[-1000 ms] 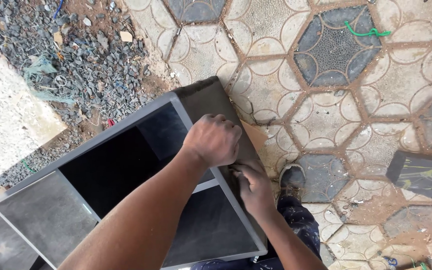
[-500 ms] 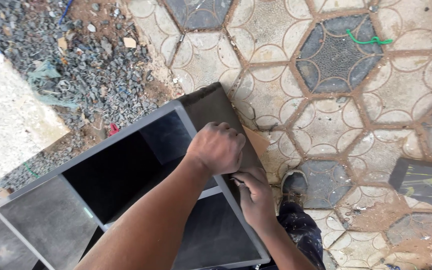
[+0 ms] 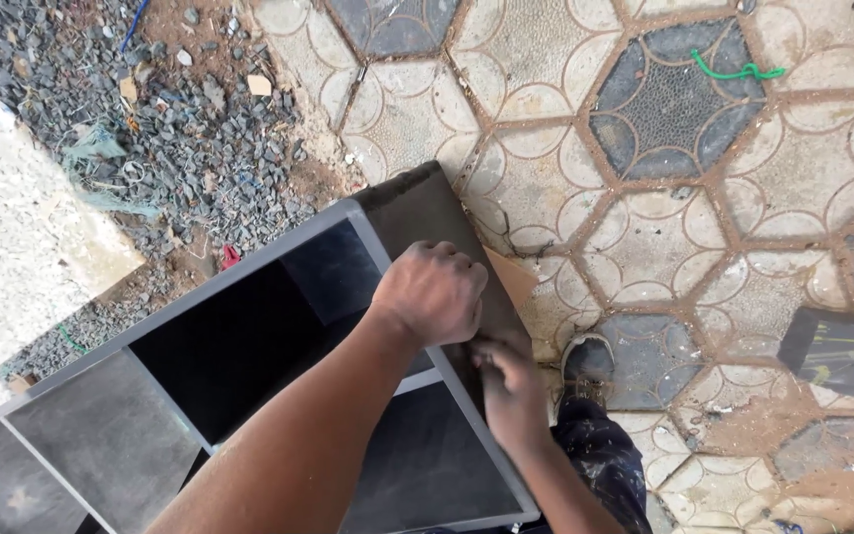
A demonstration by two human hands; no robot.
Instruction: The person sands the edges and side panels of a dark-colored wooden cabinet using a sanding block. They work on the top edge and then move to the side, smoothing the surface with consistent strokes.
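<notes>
The grey shelf unit (image 3: pixel 249 376) lies on its back on the hexagon-tiled floor (image 3: pixel 664 227), its open compartments facing up. Over the last second both hands have barely moved along its end panel (image 3: pixel 427 213), though the view has shifted a little, so the work looks to be staying at this one spot rather than travelling along the edge.

The left hand (image 3: pixel 434 292) is closed into a fist, pressed down on the frame edge where the cross divider meets the end panel; I cannot tell whether anything is inside the fist. The right hand (image 3: pixel 506 381) sits just beside it, lower on the outer face of that panel, fingers curled and pinched against it; what they hold, if anything, is hidden.

By count: one shelf unit with about five compartments in view, two hands, one paint-spattered shoe (image 3: pixel 585 366) just right of the unit. Beyond the unit's far corner lies a patch of loose gravel (image 3: pixel 150 129), and one green cord (image 3: pixel 738 71) lies well off on a dark tile.
</notes>
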